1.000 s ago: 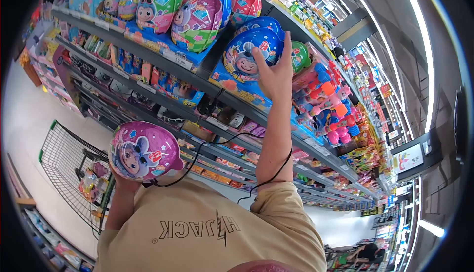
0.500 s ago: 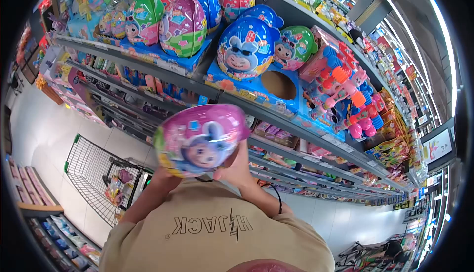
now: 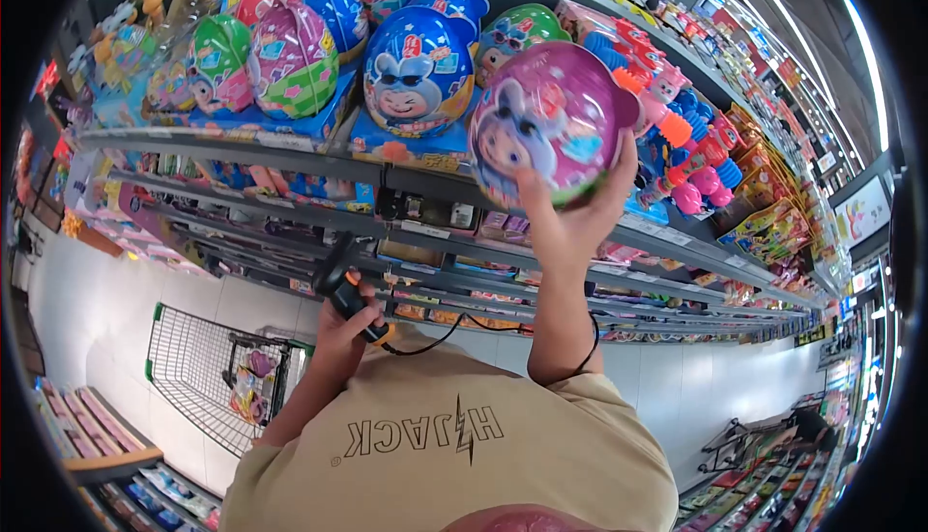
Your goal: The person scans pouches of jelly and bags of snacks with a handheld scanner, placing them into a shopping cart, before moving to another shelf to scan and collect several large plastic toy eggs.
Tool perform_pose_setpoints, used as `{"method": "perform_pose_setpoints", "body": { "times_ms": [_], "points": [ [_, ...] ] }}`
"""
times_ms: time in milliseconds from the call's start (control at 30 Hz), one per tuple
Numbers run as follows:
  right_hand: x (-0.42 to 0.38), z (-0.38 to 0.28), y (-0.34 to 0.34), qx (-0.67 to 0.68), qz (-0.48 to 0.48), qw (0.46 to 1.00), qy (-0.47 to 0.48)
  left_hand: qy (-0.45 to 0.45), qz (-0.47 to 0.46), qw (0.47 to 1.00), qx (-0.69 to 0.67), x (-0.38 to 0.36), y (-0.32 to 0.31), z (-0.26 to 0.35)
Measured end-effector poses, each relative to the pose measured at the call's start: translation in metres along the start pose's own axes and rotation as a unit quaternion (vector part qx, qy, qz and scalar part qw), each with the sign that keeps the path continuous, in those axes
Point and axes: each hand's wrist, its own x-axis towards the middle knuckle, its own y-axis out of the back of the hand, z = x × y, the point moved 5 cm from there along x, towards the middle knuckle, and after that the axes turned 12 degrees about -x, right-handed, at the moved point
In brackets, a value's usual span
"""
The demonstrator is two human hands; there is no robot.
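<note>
My right hand holds a purple egg-shaped toy package from below, with fingers around its lower right side. The package is at the front of the top shelf, right of a blue egg and in front of a green egg. Lower down on the left, my left hand is wrapped round the handle of a black and orange handheld scanner. A black cable runs from the scanner's handle toward my right forearm.
More eggs, among them a purple and green one, stand along the shelf. Toy hammers lie at its right. A wire shopping cart stands on the floor at lower left.
The purple egg has moved up and right to the shelf, now in my right hand alone. My left hand has come off it, and the scanner in it now shows. The view has shifted.
</note>
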Motion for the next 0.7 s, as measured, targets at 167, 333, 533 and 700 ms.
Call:
{"method": "perform_pose_setpoints", "body": {
  "times_ms": [167, 333, 533, 700],
  "points": [
    [0.036, 0.02, -0.03, 0.003, 0.008, 1.0, -0.014, -0.019, 0.037, 0.999, -0.012, -0.01, 0.008, 0.003],
    [0.038, 0.052, -0.052, 0.027, -0.027, 0.996, -0.081, -0.05, 0.05, 0.997, -0.018, -0.01, 0.01, 0.001],
    [0.036, 0.061, -0.052, -0.091, -0.057, 0.993, -0.053, -0.066, 0.058, 0.996, -0.018, -0.009, 0.007, -0.007],
    [0.022, 0.062, -0.045, -0.081, -0.074, 0.991, -0.072, -0.078, 0.069, 0.995, -0.013, -0.004, 0.003, -0.017]
  ]
}}
